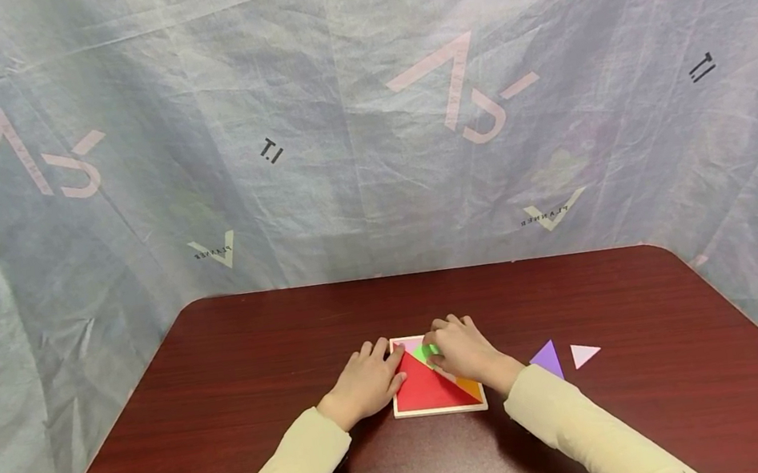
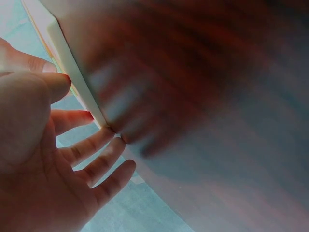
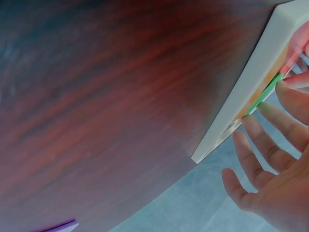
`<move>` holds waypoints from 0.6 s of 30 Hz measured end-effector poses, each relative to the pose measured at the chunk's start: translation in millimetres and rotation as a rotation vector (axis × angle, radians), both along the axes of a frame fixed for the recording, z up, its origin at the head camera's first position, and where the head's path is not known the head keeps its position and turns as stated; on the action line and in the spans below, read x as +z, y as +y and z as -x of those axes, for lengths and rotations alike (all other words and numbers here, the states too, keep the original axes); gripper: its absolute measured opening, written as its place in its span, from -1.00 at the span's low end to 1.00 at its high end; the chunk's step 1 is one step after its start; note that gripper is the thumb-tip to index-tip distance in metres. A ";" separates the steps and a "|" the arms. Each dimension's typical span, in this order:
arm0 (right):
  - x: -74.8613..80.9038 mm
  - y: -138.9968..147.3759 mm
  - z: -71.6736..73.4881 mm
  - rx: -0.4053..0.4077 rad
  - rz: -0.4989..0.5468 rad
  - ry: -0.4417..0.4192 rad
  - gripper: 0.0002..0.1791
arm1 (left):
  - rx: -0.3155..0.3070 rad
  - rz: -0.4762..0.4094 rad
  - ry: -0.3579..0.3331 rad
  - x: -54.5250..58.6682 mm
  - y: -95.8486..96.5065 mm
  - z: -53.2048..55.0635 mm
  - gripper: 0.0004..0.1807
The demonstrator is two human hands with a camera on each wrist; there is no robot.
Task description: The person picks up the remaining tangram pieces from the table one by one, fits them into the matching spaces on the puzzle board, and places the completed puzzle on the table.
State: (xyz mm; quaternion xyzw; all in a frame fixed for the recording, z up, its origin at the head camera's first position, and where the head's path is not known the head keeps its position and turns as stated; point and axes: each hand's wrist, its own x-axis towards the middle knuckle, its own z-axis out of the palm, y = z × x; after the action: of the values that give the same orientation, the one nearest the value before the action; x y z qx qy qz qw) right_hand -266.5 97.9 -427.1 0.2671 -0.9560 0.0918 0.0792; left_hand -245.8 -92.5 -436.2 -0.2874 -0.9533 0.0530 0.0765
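Observation:
A shallow square tangram tray (image 1: pixel 440 411) with a pale rim lies on the table, filled in part by a large red triangle (image 1: pixel 425 387). Orange (image 1: pixel 472 391) and pink (image 1: pixel 408 343) pieces show beside it. My left hand (image 1: pixel 368 379) rests at the tray's left side, fingers spread and fingertips along the rim. Over the upper right of the tray, my right hand (image 1: pixel 466 349) touches a green tangram piece (image 3: pixel 264 94) with its fingertips, the fingers loosely extended. In the right wrist view this piece sits at a slight slant inside the rim. The hand hides the tray's upper right corner.
Right of the tray, a purple triangle (image 1: pixel 547 359) lies partly behind the right sleeve, with a pale pink triangle (image 1: pixel 585 354) beyond it. The dark red wooden table (image 1: pixel 276 332) ends at a hanging grey cloth (image 1: pixel 352 151) at the back.

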 end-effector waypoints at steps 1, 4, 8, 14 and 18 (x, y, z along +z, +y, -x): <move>0.3 0.0 -0.1 -0.002 0.001 -0.007 -0.77 | 0.001 0.001 0.000 0.0 0.0 0.0 -0.51; 1.4 0.2 -0.6 -0.002 0.000 -0.016 -0.78 | 0.005 0.004 0.000 -0.5 0.1 0.4 -0.51; 1.4 0.7 -1.0 0.003 -0.003 -0.019 -0.77 | 0.006 0.007 0.000 -1.0 0.1 0.5 -0.51; 1.4 0.6 -1.3 0.008 0.001 -0.007 -0.70 | 0.010 -0.001 -0.011 -1.2 -0.2 0.5 -0.50; 1.5 0.3 -1.6 0.003 -0.017 0.001 -0.68 | 0.010 -0.006 -0.015 -0.7 -0.3 0.4 -0.51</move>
State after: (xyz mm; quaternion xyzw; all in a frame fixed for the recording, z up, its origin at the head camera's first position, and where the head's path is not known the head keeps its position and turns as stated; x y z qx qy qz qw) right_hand -265.0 98.2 -425.6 0.2694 -0.9562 0.0838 0.0774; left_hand -246.2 -92.7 -436.9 -0.2827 -0.9555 0.0482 0.0700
